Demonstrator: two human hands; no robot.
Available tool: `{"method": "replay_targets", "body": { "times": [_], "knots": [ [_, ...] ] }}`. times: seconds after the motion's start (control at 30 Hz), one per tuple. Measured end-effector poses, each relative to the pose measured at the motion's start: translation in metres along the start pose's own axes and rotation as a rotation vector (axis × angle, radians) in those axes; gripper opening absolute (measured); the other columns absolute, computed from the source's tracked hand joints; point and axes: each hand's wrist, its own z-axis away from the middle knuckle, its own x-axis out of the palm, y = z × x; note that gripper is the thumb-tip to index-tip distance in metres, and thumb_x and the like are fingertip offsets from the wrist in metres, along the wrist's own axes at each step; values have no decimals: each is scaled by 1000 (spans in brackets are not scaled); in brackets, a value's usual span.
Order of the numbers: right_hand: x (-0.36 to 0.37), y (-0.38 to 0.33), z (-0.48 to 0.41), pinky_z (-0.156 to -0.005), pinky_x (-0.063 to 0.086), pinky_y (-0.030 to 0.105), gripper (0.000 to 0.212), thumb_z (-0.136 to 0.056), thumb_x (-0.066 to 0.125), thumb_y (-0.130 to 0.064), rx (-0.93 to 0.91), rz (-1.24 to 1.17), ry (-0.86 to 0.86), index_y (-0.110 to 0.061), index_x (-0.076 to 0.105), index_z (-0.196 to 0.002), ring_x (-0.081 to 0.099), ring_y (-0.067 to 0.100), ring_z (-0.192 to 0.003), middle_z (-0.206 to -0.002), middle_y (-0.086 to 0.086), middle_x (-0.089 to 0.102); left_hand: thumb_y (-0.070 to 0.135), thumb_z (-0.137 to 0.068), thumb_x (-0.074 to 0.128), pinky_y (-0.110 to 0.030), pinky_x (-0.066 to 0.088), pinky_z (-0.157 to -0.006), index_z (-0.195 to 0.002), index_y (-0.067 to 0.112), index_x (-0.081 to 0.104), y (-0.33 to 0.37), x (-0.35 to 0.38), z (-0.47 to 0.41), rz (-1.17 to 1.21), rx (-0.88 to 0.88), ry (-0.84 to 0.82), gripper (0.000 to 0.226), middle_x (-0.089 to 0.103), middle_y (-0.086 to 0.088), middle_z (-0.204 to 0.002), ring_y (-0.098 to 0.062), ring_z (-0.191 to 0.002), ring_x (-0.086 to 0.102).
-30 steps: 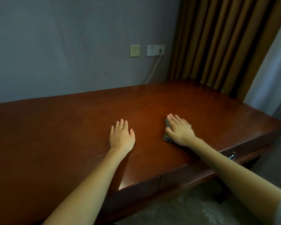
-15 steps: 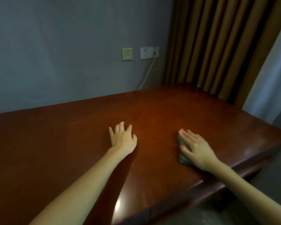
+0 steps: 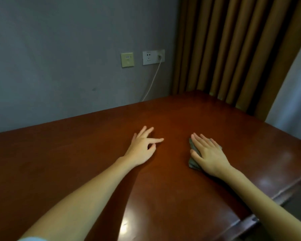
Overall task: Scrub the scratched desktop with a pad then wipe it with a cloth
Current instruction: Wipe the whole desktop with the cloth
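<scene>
Head view, single entry.

Item 1, desktop (image 3: pixel 73 167): reddish-brown polished wood that is filling the lower half of the view. Its surface is throwing back pale glare patches near the front edge. Scratches are proving hard to make out in the dim light. Its left side and near part are running out of the picture.

Item 2, grey pad (image 3: pixel 192 164): it is lying flat on the desktop's right half, nearer the front edge than the wall edge. Only a dark, rumpled strip along its left side and a small corner beyond the fingers are showing, while the rest is sitting hidden under the palm. Its texture and full outline are not making themselves clear.

Item 3, right hand (image 3: pixel 209 153): it is pressing down on the pad with fingers straight and together, palm flat, gripping nothing.

Item 4, left hand (image 3: pixel 142 147): it is resting on bare wood left of the pad, apart from it. Its fingers are spreading loosely, the index is pointing right, the thumb is bending inward, and it is holding nothing.

Item 5, background: a grey wall (image 3: pixel 59 58) is carrying a cream switch plate (image 3: pixel 127 60) and a white socket (image 3: pixel 153 57). A pale cable (image 3: pixel 151 82) is dropping from the socket behind the desktop's back edge. A brown curtain (image 3: pixel 233 49) is hanging at the far right corner.
</scene>
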Motion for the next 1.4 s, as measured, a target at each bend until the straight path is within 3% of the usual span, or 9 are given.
{"method": "replay_targets", "body": {
  "times": [0.1, 0.2, 0.3, 0.43, 0.63, 0.83, 1.07, 1.27, 1.4],
  "knots": [
    [-5, 3, 45, -117, -7, 26, 100, -65, -22, -82, -142, -33, -46, -34, -2, -150, -8, 4, -145, -156, -17, -5, 5, -94, 48, -36, 24, -116, -99, 33, 74, -1, -2, 6, 250, 41, 146, 38, 49, 11, -141, -7, -138, 32],
    [-8, 33, 71, -117, -3, 30, 91, -67, -21, -83, -63, -34, -27, -42, 3, -145, -5, 9, -146, -156, -14, -5, 4, -95, 47, -24, 46, -95, -109, 29, 70, -11, -6, 14, 256, -79, 307, 38, 57, 10, -133, -9, -115, 56],
    [-9, 62, 52, -111, 22, 45, 68, -89, 11, -70, 228, 61, 166, -37, 34, -144, 25, 32, -139, -152, 12, 26, 15, -100, 42, -28, 23, -114, -138, 25, 50, -28, -9, 29, 11, -106, 160, 40, 40, 7, -149, -12, -140, 32],
    [-12, 50, -11, -100, 33, 43, 46, -100, 31, -43, 423, 72, 139, -29, 43, -142, 37, 32, -118, -127, 12, 39, 35, -103, 31, -33, 2, -119, -149, 29, 29, -40, -13, 49, -143, -163, 83, 46, 17, 6, -158, -11, -147, 8],
    [12, -75, -81, -104, 32, 31, 46, -97, 45, -34, 86, -181, 90, -18, 46, -140, 39, 21, -128, -138, 4, 44, 36, -101, 37, -31, 4, -119, -147, 31, 35, -40, -13, 47, -125, -179, 128, 46, 22, 6, -157, -10, -146, 12],
    [-2, -118, -11, -113, 18, 24, 54, -87, 52, -14, -402, -404, -220, -25, 47, -140, 26, 7, -140, -149, -7, 38, 35, -100, 38, -33, 7, -120, -145, 29, 38, -40, -14, 46, -118, -177, 111, 45, 24, 4, -157, -12, -146, 14],
    [-27, -78, 131, -113, 30, 27, 50, -67, 45, 11, -410, -848, -346, -9, 74, -103, 55, 7, -122, -116, -2, 69, 30, -102, 32, -32, 12, -119, -147, 25, 36, -29, -14, 60, -182, -220, 96, 45, 25, 0, -157, -16, -146, 18],
    [-30, -41, 216, -85, 50, 23, 45, -62, 42, 11, -294, -956, -482, -7, 77, -84, 70, 18, -89, -90, 2, 75, 24, -104, 26, -34, 10, -120, -150, 19, 29, -14, -12, 78, -196, -276, 69, 47, 20, -4, -158, -18, -147, 14],
    [-49, -15, 223, -50, 49, 16, 42, -80, 45, 15, -1, -1219, -29, -12, 76, -88, 65, 14, -56, -81, 2, 75, 24, -104, 26, -34, 10, -120, -150, 17, 28, -13, -9, 87, -216, -275, 82, 47, 19, -5, -158, -19, -147, 14]
  ]
}}
